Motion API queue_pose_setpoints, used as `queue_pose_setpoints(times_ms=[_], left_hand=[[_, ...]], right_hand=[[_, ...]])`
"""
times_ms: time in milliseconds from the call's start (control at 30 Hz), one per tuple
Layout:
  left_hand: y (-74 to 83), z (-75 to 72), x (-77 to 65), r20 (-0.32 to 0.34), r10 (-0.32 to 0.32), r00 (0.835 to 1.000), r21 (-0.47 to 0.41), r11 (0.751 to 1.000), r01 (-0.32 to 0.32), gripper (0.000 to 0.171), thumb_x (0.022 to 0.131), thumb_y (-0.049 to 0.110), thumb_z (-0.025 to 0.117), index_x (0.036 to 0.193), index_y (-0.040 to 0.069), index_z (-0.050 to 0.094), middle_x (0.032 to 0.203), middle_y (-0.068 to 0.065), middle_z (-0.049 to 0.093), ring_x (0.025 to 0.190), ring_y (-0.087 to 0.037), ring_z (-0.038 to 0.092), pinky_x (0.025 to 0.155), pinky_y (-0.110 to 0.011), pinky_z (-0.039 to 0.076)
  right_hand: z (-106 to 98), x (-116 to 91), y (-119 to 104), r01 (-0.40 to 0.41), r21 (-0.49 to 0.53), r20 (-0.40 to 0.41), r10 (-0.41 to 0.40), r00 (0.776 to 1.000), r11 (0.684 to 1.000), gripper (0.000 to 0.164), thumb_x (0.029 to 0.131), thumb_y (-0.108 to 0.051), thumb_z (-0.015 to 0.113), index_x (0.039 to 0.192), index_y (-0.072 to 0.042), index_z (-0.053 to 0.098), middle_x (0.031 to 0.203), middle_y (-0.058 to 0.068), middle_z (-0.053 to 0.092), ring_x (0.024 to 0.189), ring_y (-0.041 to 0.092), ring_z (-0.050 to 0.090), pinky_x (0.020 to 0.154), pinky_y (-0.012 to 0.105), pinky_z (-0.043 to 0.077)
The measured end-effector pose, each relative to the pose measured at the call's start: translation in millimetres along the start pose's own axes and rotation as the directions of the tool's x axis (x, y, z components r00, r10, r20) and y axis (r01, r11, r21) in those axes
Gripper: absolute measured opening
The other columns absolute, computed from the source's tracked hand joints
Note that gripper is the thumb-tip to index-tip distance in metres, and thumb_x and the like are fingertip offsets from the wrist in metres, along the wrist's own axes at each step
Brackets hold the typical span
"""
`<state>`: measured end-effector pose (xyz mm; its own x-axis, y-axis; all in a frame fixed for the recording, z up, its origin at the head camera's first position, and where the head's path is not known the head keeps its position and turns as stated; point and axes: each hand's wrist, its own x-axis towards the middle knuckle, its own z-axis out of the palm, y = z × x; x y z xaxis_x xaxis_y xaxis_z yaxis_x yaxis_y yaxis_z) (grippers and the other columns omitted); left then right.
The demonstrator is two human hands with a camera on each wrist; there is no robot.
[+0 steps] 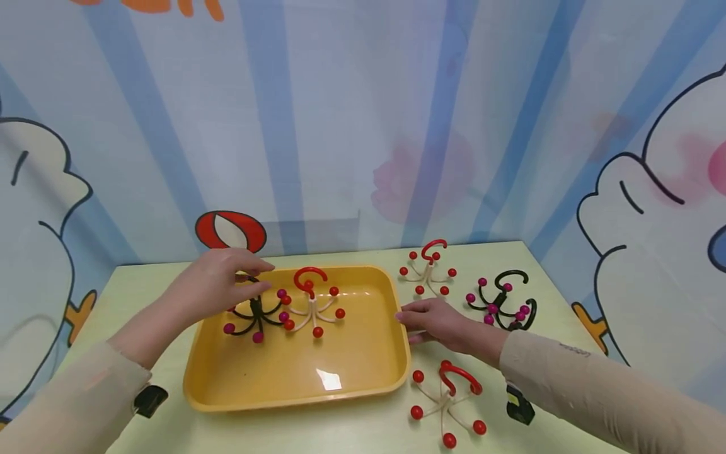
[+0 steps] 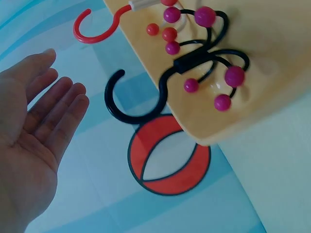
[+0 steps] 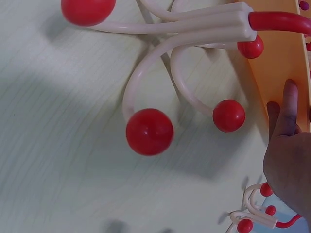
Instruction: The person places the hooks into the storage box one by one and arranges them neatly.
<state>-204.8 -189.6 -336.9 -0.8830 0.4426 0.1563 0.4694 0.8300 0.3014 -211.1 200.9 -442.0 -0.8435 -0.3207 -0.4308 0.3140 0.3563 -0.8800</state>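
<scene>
My left hand (image 1: 207, 287) is held over the back left of a yellow tray (image 1: 363, 362), its fingers fairly straight and holding nothing. Beside it is a black claw massager (image 1: 257, 308) with magenta balls, inside the tray; its black hook handle (image 2: 136, 118) stands apart from the fingers in the left wrist view. A white claw massager (image 1: 312, 310) with a red hook and red balls lies to its right in the tray. At the tray's right side, my right hand (image 1: 445, 325) touches the rim and outer wall with extended fingers (image 3: 289, 99).
Right of the tray lie a white massager (image 1: 429, 273) at the back, another white one (image 1: 445, 401) in front, and black massagers (image 1: 501, 297) with magenta balls near my right forearm. A printed curtain (image 1: 363, 126) hangs behind the pale table (image 1: 142, 284).
</scene>
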Motion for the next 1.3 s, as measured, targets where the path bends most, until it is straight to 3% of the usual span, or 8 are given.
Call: queue_pose_setpoints(times_ms=[200, 333, 433, 767, 1033, 1133, 1300], left_hand=[[-13.4, -2.4, -19.8, -0.004, -0.033, 0.999, -0.014, 0.999, 0.033, 0.034, 0.085, 0.033, 0.073, 0.116, 0.019, 0.071, 0.105, 0.002, 0.071, 0.094, -0.019, 0.065, 0.078, -0.041, 0.058], [-24.1, -2.8, -32.8, 0.014, -0.106, 0.994, -0.039, 0.994, 0.107, 0.039, 0.085, 0.037, 0.073, 0.119, 0.016, 0.069, 0.109, -0.002, 0.069, 0.099, -0.024, 0.065, 0.079, -0.043, 0.058], [-32.6, -3.2, -43.5, 0.03, -0.173, 0.984, -0.066, 0.982, 0.175, 0.045, 0.085, 0.04, 0.072, 0.121, 0.014, 0.067, 0.115, -0.008, 0.067, 0.102, -0.029, 0.065, 0.079, -0.044, 0.058], [-55.9, 4.3, -72.5, 0.079, -0.305, 0.949, -0.114, 0.943, 0.313, 0.078, 0.08, 0.064, 0.064, 0.131, 0.005, 0.058, 0.127, -0.021, 0.06, 0.103, -0.038, 0.064, 0.073, -0.045, 0.059], [-69.2, 18.2, -88.3, 0.169, -0.426, 0.889, -0.163, 0.877, 0.452, 0.088, 0.08, 0.064, 0.064, 0.137, -0.001, 0.047, 0.124, -0.027, 0.058, 0.101, -0.039, 0.064, 0.072, -0.042, 0.059], [-73.0, 22.3, -92.4, 0.233, -0.469, 0.852, -0.211, 0.831, 0.515, 0.09, 0.081, 0.062, 0.065, 0.139, -0.003, 0.042, 0.125, -0.03, 0.056, 0.095, -0.034, 0.067, 0.071, -0.04, 0.06], [-78.0, 31.0, -97.4, 0.315, -0.517, 0.796, -0.316, 0.733, 0.602, 0.095, 0.081, 0.061, 0.066, 0.142, -0.005, 0.035, 0.128, -0.032, 0.052, 0.086, -0.024, 0.069, 0.072, -0.038, 0.06]], right_hand=[[-0.6, 0.7, 2.1, -0.007, -0.012, -0.009, 0.007, 1.0, 1.0, 0.047, 0.092, -0.032, 0.065, 0.127, -0.003, 0.061, 0.12, 0.013, 0.066, 0.103, 0.025, 0.067, 0.08, 0.034, 0.058], [-1.2, 0.5, 2.4, -0.011, -0.022, -0.024, 0.01, 1.0, 1.0, 0.047, 0.092, -0.034, 0.065, 0.127, -0.003, 0.062, 0.12, 0.012, 0.066, 0.104, 0.025, 0.067, 0.08, 0.034, 0.058], [-1.5, -0.6, 1.7, -0.01, -0.013, -0.026, 0.01, 1.0, 1.0, 0.047, 0.092, -0.036, 0.064, 0.126, -0.003, 0.062, 0.12, 0.012, 0.066, 0.106, 0.025, 0.066, 0.08, 0.035, 0.058], [-9.1, -5.1, -0.6, 0.021, 0.006, 0.023, -0.021, 1.0, 1.0, 0.046, 0.094, -0.036, 0.061, 0.128, -0.004, 0.061, 0.124, 0.013, 0.064, 0.111, 0.026, 0.064, 0.083, 0.039, 0.057], [-22.5, -14.8, -15.2, 0.078, -0.006, 0.007, -0.078, 0.997, 0.997, 0.048, 0.095, -0.035, 0.061, 0.129, -0.001, 0.058, 0.131, 0.019, 0.058, 0.121, 0.033, 0.056, 0.089, 0.046, 0.054], [-26.5, -19.7, -20.8, 0.109, -0.027, -0.004, -0.109, 0.994, 0.994, 0.046, 0.095, -0.033, 0.061, 0.129, -0.002, 0.057, 0.132, 0.019, 0.057, 0.122, 0.034, 0.056, 0.09, 0.048, 0.053], [-33.0, -29.1, -28.0, 0.165, -0.136, -0.032, -0.17, 0.985, 0.977, 0.047, 0.093, -0.033, 0.064, 0.131, -0.007, 0.057, 0.128, 0.012, 0.06, 0.116, 0.028, 0.061, 0.088, 0.046, 0.055]])
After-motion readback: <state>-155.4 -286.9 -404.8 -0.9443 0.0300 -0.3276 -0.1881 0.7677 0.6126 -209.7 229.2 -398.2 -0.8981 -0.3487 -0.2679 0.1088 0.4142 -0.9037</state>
